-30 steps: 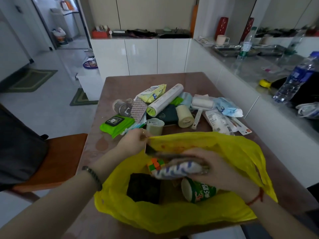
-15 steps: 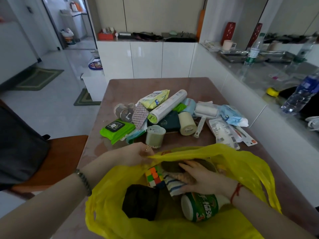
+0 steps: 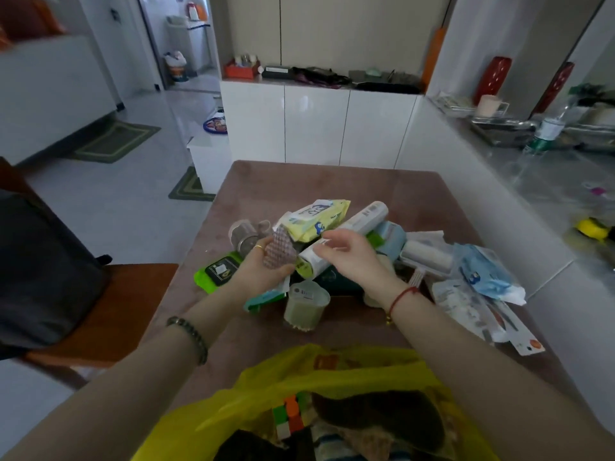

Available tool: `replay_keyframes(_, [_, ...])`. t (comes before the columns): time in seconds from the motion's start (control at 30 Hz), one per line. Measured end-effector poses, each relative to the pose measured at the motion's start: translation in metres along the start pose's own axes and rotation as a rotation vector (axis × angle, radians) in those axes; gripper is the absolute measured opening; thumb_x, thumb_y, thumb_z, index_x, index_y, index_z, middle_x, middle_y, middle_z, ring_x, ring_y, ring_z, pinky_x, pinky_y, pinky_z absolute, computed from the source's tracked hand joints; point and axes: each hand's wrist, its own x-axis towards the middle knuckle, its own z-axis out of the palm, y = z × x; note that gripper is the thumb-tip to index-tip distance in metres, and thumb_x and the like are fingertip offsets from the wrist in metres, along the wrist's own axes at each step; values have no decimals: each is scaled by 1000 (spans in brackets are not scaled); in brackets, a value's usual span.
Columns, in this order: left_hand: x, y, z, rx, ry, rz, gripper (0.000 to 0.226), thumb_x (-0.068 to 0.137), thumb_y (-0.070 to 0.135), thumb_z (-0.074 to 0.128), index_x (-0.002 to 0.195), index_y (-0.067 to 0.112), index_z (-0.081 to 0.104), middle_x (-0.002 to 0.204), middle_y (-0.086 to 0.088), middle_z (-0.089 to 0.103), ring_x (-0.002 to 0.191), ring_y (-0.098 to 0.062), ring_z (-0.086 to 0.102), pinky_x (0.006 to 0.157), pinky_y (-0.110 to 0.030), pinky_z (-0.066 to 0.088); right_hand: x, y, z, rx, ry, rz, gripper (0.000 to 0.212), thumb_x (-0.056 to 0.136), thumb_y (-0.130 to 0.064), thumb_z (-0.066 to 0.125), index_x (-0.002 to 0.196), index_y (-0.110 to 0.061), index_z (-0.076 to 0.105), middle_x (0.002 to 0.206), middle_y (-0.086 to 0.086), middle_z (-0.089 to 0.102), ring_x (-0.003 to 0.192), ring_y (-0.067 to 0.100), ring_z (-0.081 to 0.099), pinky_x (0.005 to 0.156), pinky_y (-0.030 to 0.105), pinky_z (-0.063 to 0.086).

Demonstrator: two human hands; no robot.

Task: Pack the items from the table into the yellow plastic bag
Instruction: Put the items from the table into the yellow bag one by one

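The yellow plastic bag [image 3: 349,371] lies open at the near table edge, holding a colour cube [image 3: 291,415] and dark items. Beyond it sits a pile of items. My left hand [image 3: 263,271] grips a pink checkered pouch [image 3: 279,249] at the pile's left. My right hand [image 3: 352,257] hovers with fingers apart over the white roll with a green end [image 3: 356,227]. A pale green cup [image 3: 304,306] stands between the pile and the bag. A yellow wipes pack [image 3: 316,217] tops the pile.
A green wipes pack [image 3: 218,272] lies left of my left hand. A lint roller [image 3: 427,257], blue packets [image 3: 482,274] and white sachets [image 3: 472,311] lie to the right. The brown table [image 3: 299,181] has a wooden chair [image 3: 109,304] at its left and a white counter [image 3: 519,201] at its right.
Both hands left the bag and reached forward to the pile. My left hand took hold of the pink checkered pouch. My right hand came out of the bag holding nothing.
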Motion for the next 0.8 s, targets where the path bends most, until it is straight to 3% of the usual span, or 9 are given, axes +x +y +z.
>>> replay_keyframes(0.1, [15, -5, 12, 17, 4, -22, 89, 75, 24, 73, 146, 11, 20, 139, -11, 48, 125, -24, 50, 105, -38, 42, 33, -4, 29, -319, 68, -130, 51, 81, -43, 63, 118, -9, 59, 122, 7, 60, 116, 24, 53, 93, 33, 45])
replay_keyframes(0.2, [32, -24, 18, -33, 52, 17, 104, 48, 44, 76, 136, 9, 32, 128, -14, 58, 118, -27, 57, 100, -48, 46, 51, -4, 50, -756, 101, -220, 56, 81, -58, 51, 100, -7, 65, 113, 13, 59, 113, 32, 48, 88, 40, 43])
replay_keyframes(0.3, [25, -18, 19, -46, 56, 12, 99, 58, 18, 79, 140, 4, 25, 131, -15, 54, 119, -25, 54, 103, -39, 44, 58, 0, 59, -1010, 40, -253, 55, 84, -54, 48, 108, -7, 63, 122, 15, 52, 118, 32, 40, 96, 42, 34])
replay_keyframes(0.4, [16, -13, 18, -170, 50, 70, 80, 76, -9, 66, 141, 3, 21, 135, -14, 45, 114, -16, 49, 95, -27, 42, 54, 2, 59, -850, 89, -286, 36, 81, -43, 55, 95, -11, 64, 106, 13, 57, 108, 31, 47, 87, 39, 38])
replay_keyframes(0.5, [6, -8, 6, -282, 122, 173, 86, 80, -2, 65, 146, 12, 11, 141, -6, 38, 119, -14, 49, 95, -27, 47, 37, -9, 46, -375, 82, -283, 21, 79, -28, 59, 73, -8, 59, 74, 7, 54, 73, 22, 53, 64, 32, 38])
replay_keyframes(0.57, [-6, -2, -5, -440, 123, 177, 85, 82, 7, 65, 145, 24, 11, 137, 2, 39, 109, -3, 52, 77, -18, 55, 18, -19, 29, -122, -9, -234, 19, 82, -22, 61, 83, -3, 63, 77, 9, 61, 70, 20, 56, 65, 33, 43])
replay_keyframes(0.63, [-24, 7, -13, -580, 118, 200, 79, 82, 11, 65, 142, 31, 19, 137, -1, 44, 115, -9, 55, 71, -18, 56, -4, -24, 11, -20, -77, -212, 19, 83, -21, 64, 95, -6, 66, 95, 13, 70, 85, 25, 64, 79, 39, 50])
replay_keyframes(0.7, [-44, 15, -17, -544, 101, 305, 76, 81, 2, 65, 141, 26, 24, 129, 1, 49, 112, -1, 58, 71, -14, 55, -29, -27, -1, 69, -140, -204, 19, 81, -16, 66, 100, -17, 63, 107, 10, 69, 98, 23, 65, 89, 39, 51])
replay_keyframes(0.8, [-82, 19, -13, -362, -71, 468, 83, 79, 4, 66, 141, 31, 17, 128, 12, 47, 108, 3, 59, 86, -20, 53, -67, -26, -15, 186, -171, -261, 27, 82, -10, 65, 98, -31, 56, 99, -4, 71, 90, 9, 67, 81, 24, 56])
